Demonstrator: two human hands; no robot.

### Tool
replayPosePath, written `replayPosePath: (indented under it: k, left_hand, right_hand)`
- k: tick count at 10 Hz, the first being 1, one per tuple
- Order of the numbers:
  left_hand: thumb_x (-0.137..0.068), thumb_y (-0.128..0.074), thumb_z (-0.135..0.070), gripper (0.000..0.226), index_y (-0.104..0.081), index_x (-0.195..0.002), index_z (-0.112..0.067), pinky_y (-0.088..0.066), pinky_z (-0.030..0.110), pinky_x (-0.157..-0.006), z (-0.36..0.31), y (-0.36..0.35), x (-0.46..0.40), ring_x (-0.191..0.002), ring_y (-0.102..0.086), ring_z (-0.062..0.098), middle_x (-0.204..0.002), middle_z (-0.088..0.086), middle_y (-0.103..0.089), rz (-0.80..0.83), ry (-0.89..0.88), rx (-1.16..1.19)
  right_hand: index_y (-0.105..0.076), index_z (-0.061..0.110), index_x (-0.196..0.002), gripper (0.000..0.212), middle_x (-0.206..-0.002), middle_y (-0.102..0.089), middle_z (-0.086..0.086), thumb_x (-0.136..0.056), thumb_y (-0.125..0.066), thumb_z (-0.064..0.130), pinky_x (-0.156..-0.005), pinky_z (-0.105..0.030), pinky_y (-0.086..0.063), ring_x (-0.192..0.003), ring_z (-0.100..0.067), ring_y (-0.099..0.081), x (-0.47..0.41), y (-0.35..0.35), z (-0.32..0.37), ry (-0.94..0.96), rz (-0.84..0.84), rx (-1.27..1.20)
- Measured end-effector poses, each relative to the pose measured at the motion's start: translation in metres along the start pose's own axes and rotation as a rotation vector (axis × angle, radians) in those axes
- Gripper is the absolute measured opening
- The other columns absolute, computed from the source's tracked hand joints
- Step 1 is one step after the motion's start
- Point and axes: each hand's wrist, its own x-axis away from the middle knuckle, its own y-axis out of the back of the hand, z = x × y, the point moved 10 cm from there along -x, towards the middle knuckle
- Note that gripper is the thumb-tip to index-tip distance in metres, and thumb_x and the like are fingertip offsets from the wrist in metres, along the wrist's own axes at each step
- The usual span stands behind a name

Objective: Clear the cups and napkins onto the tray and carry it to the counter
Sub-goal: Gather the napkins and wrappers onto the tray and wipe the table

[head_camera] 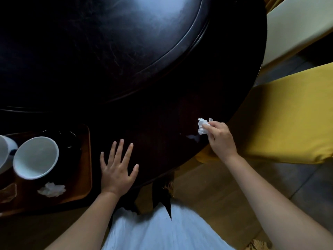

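A brown wooden tray (86,159) lies at the left on the dark round table (153,114). On the tray stand a white cup (36,157) and a second white cup (4,150) cut off by the frame edge, with a crumpled white napkin (51,190) in front of them. My left hand (117,168) rests flat on the table just right of the tray, fingers spread. Near the table's right edge my right hand (220,139) pinches another crumpled white napkin (202,127) slightly above the surface.
A raised dark turntable (108,51) fills the table's middle. A yellow-cushioned chair (288,120) stands close to the table's right edge, with a pale chair (297,24) behind it. Wooden floor shows below. A small clear object (8,193) lies at the tray's left.
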Motion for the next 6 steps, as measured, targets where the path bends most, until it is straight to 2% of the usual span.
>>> replayPosePath:
  k: [2,3,5,6]
  left_hand:
    - [-0.080,-0.032,-0.054,0.068,-0.023,-0.143,-0.029,-0.006,0.053,-0.111,0.000,0.000,0.000,-0.143,-0.008,0.021,-0.155,0.005,-0.019,-0.001,0.005,-0.008]
    - [-0.080,-0.032,-0.054,0.068,-0.023,-0.143,-0.029,-0.005,0.053,-0.111,0.000,0.000,0.000,-0.143,-0.008,0.021,-0.155,0.005,-0.019,-0.003,0.006,-0.010]
    - [-0.080,-0.032,-0.054,0.068,-0.022,-0.143,-0.029,0.000,0.049,-0.112,0.000,0.001,-0.001,-0.143,-0.007,0.020,-0.155,0.005,-0.018,-0.009,0.006,-0.006]
    - [-0.080,-0.031,-0.053,0.068,-0.022,-0.143,-0.029,0.002,0.048,-0.112,-0.001,0.002,0.000,-0.143,-0.006,0.020,-0.155,0.005,-0.018,-0.013,0.005,-0.005]
  right_hand:
    - [-0.068,-0.002,-0.100,0.024,-0.085,-0.064,-0.020,-0.079,-0.061,-0.011,-0.064,-0.040,-0.055,-0.079,-0.034,-0.058,-0.007,-0.004,0.007,-0.019,-0.017,0.053]
    - [-0.068,-0.002,-0.100,0.024,-0.083,-0.064,-0.017,-0.078,-0.062,-0.011,-0.064,-0.035,-0.054,-0.077,-0.031,-0.057,0.001,-0.012,0.017,-0.026,-0.016,0.038]
    - [-0.069,0.002,-0.098,0.024,-0.084,-0.067,-0.010,-0.077,-0.065,-0.009,-0.067,-0.029,-0.057,-0.077,-0.023,-0.061,0.036,-0.023,0.042,0.134,0.055,-0.017]
    - [-0.070,0.001,-0.098,0.027,-0.083,-0.067,-0.010,-0.075,-0.065,-0.012,-0.069,-0.031,-0.058,-0.077,-0.025,-0.061,0.049,-0.026,0.047,0.162,0.083,-0.047]
